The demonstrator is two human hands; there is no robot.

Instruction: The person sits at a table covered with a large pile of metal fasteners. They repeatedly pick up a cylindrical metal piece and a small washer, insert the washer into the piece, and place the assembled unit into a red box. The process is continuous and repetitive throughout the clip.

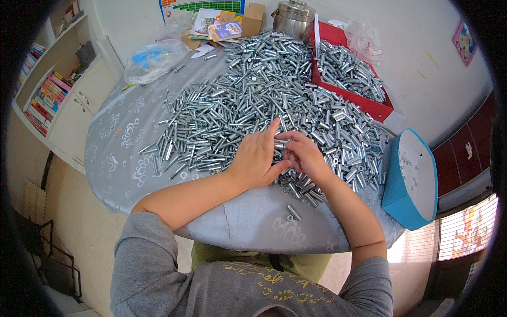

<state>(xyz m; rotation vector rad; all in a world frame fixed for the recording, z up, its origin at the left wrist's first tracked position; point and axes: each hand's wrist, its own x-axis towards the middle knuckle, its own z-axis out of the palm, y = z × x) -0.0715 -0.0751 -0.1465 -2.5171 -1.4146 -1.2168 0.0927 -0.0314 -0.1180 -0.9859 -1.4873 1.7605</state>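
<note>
Both of my hands meet over the near edge of a large heap of silvery metal bolts and sleeves. My left hand is partly closed, its index finger pointing up and its thumb reaching toward the other hand. Close beside it, my right hand has its fingers curled in a pinch. A bit of shiny metal shows between the two hands, but fingers hide most of it and its kind is unclear. Around them lie loose sleeves, bolts and washers. A single sleeve lies on the cloth nearer to me.
A grey patterned cloth covers the round table. A red box of metal parts stands at back right, a blue bin at the right edge. Behind are a steel pot, booklets and a plastic bag.
</note>
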